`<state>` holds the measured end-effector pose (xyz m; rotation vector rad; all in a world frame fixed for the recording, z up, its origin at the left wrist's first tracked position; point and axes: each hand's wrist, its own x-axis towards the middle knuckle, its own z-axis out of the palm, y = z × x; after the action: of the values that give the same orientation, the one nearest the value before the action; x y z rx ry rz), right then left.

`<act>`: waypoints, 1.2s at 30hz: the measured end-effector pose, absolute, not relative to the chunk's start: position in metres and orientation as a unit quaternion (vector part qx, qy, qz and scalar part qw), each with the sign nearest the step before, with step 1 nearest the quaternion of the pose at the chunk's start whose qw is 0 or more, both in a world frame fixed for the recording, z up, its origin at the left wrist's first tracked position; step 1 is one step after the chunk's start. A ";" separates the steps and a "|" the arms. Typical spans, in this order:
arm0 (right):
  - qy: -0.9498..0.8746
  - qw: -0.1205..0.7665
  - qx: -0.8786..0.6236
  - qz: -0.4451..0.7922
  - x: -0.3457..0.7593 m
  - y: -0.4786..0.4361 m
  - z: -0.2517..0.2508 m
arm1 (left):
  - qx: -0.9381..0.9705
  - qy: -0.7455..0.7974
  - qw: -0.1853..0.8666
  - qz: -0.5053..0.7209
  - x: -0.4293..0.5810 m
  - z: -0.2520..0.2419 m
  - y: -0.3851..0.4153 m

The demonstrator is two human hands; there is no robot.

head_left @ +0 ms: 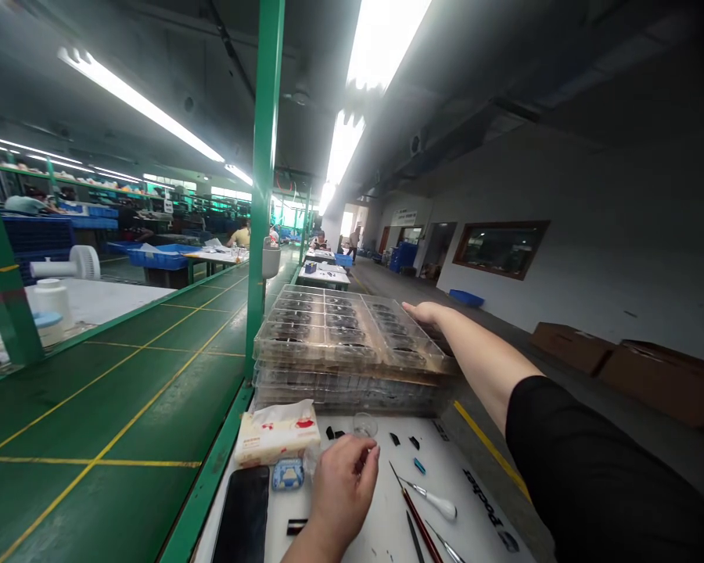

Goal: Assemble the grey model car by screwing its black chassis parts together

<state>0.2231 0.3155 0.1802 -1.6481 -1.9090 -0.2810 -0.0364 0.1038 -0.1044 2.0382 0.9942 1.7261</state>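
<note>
My right hand (427, 313) reaches to the far right corner of a stack of clear plastic trays (352, 383). It grips the edge of the top tray (364, 313), with some fingers hidden. Dark parts sit in that tray's compartments. My left hand (346, 481) is above the white work surface (381, 539), its fingers curled together; what they hold, if anything, cannot be made out. Just beyond it sits a small clear round cup (364, 424). Small black pieces (394, 439) and a blue piece (419, 466) lie to its right.
Left of my left hand are a tissue pack (278, 432), a blue-and-white case (288, 474) and a black phone (242, 516). A white-handled tool (437, 500) and a thin brush (422, 525) lie right. A green conveyor belt (134, 391) and post (264, 156) border the left side.
</note>
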 end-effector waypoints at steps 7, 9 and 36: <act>-0.602 0.339 -0.722 0.013 0.217 0.296 0.205 | 0.691 0.348 0.196 0.602 -0.037 -0.103 0.105; -0.589 0.390 -0.707 0.023 0.212 0.278 0.209 | 0.686 0.348 0.210 0.604 -0.038 -0.101 0.104; -0.751 0.385 -0.397 0.360 0.205 0.068 -0.060 | 0.326 0.203 0.893 0.236 -0.044 -0.093 0.091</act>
<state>0.2053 0.0680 -0.0601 -1.0114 -1.9139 0.9175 -0.0445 0.0906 -0.0925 0.6761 0.4213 0.4906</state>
